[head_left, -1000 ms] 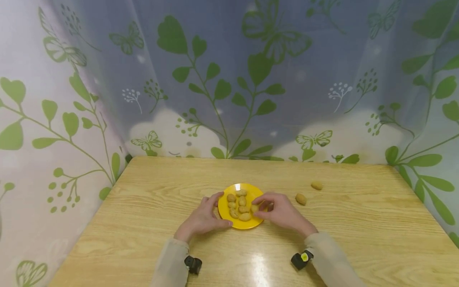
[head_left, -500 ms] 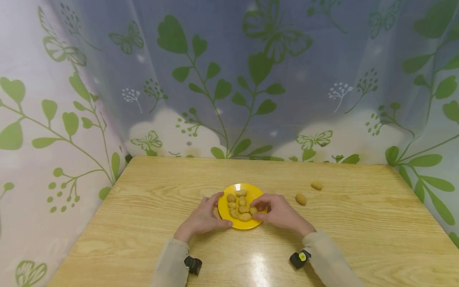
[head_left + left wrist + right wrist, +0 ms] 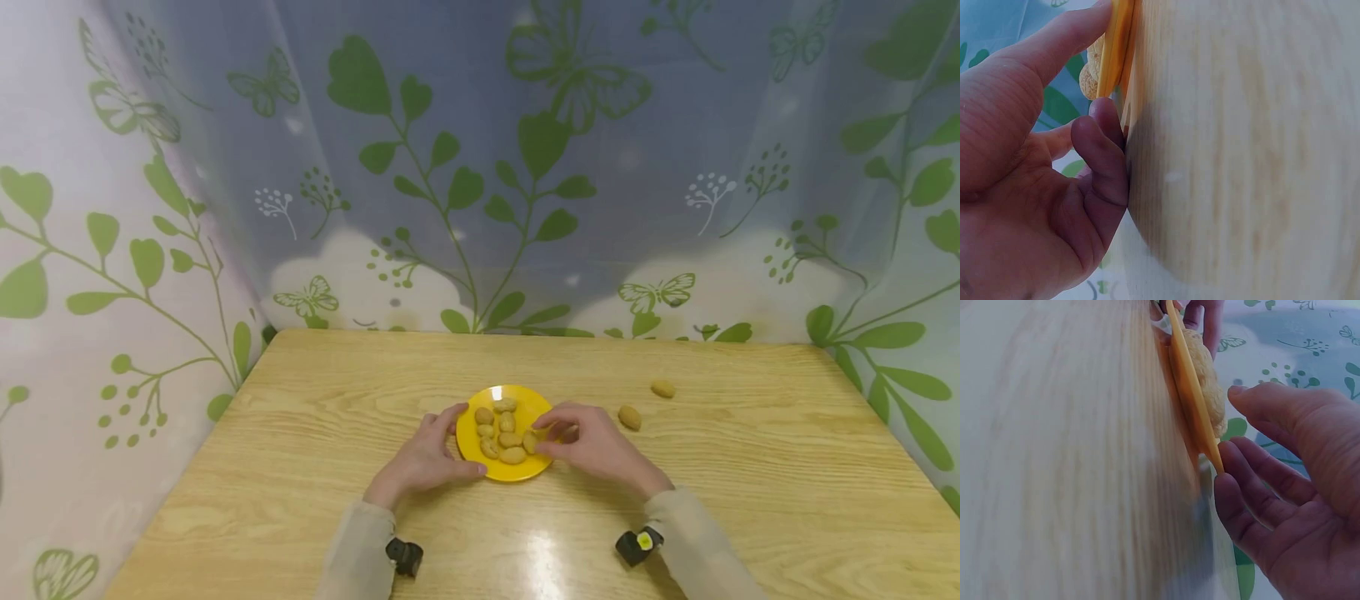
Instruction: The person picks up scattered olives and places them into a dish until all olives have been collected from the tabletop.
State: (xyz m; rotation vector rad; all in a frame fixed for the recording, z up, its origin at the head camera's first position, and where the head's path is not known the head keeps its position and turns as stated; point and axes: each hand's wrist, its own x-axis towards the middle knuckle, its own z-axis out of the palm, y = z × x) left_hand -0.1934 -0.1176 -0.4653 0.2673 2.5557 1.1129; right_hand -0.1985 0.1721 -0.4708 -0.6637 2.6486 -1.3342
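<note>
A yellow plate (image 3: pixel 527 407) holds several unshelled peanuts (image 3: pixel 512 455), mostly in two rough columns. My left hand (image 3: pixel 426 454) grips the plate's left rim, its thumb at the near edge and its fingers at the far side. In the left wrist view, the left thumb (image 3: pixel 1079 31) lies against the rim. My right hand (image 3: pixel 588 437) is at the plate's right side, beside the rightmost peanut (image 3: pixel 530 442). The right wrist view shows the right thumb (image 3: pixel 1272 403) apart from the peanuts, with loosely bent fingers (image 3: pixel 1235 500) touching or very near the rim.
Two more peanuts lie on the wooden table (image 3: pixel 315 392), right of the plate: a nearer peanut (image 3: pixel 630 417) and a farther peanut (image 3: pixel 663 388). A leaf-and-butterfly curtain (image 3: pixel 480 208) hangs along the table's back and sides.
My right hand first moves slightly left with a peanut at its fingertips, then draws back right and lets it go. That peanut now lies at the plate's right side. The left hand stays put.
</note>
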